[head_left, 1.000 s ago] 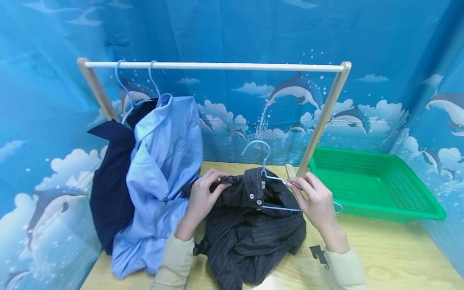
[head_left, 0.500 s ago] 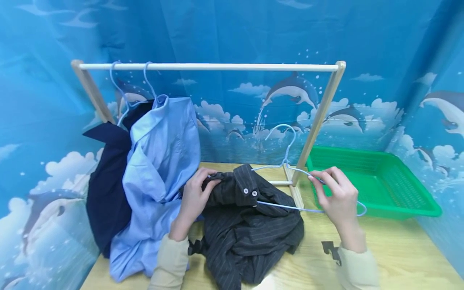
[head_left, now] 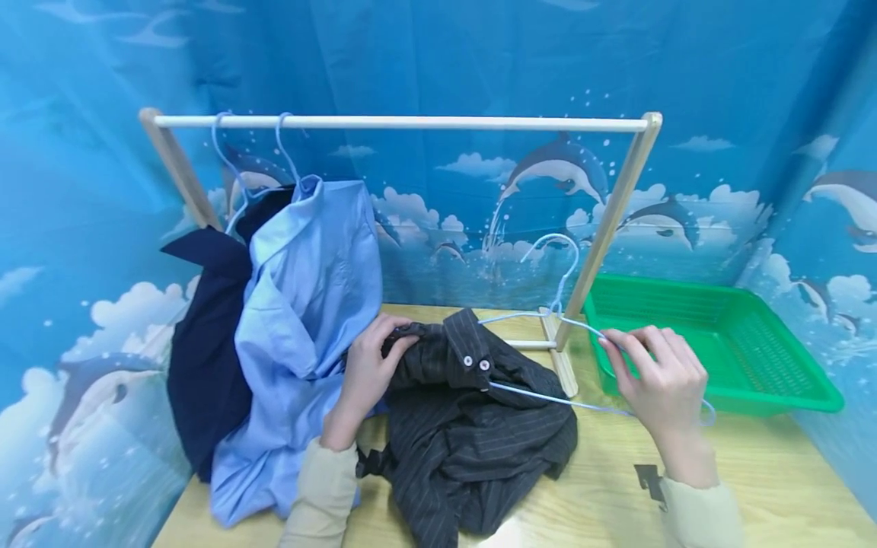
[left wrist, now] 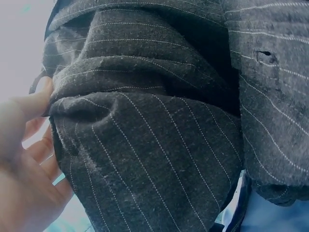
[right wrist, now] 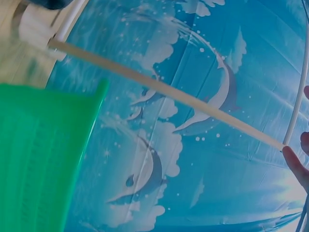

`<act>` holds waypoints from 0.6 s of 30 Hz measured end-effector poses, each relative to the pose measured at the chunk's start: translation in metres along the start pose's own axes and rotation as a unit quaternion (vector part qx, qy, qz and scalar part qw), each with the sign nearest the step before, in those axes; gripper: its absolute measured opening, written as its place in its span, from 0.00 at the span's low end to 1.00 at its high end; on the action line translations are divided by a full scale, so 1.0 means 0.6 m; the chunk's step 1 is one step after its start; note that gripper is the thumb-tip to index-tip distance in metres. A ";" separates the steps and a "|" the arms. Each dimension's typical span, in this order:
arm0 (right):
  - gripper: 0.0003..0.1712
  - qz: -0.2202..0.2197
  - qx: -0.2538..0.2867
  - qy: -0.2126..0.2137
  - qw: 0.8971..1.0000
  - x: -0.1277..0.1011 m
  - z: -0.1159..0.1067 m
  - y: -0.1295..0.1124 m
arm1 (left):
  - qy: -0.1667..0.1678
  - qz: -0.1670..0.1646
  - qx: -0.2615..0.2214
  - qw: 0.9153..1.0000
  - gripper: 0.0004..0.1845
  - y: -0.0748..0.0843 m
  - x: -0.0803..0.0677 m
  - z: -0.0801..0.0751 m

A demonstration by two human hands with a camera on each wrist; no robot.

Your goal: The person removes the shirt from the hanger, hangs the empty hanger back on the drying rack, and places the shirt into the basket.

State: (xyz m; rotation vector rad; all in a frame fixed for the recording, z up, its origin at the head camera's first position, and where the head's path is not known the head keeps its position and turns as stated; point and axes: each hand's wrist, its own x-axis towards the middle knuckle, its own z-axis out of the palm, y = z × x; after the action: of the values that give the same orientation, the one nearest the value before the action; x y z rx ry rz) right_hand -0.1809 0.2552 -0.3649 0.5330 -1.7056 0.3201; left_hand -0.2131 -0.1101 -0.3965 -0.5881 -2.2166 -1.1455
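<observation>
Left hand (head_left: 366, 373) fingers pinch collar of dark pinstriped shirt (head_left: 473, 441) heaped mid-worktop near front edge; right hand (head_left: 661, 388) fingers grip pale blue wire hanger (head_left: 548, 320) beside green plastic basket (head_left: 719, 358)

This is looking like a small play laundry corner: dolphin curtains (head_left: 479, 61) are hanging all around, and shirts (head_left: 308, 304) are hanging on a wooden rack (head_left: 404, 122) beside a green basket (head_left: 712, 350).
</observation>
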 end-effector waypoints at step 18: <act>0.27 0.028 -0.031 0.040 0.998 0.006 -0.073 0.024 | 0.015 -0.004 0.016 1.000 0.08 0.001 0.003 -0.001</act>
State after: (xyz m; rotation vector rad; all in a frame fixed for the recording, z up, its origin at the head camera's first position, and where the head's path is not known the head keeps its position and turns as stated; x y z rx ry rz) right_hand -0.1518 0.2880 -0.3513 0.4219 -1.6499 0.3235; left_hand -0.2140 -0.1101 -0.3943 -0.5458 -2.2090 -1.1122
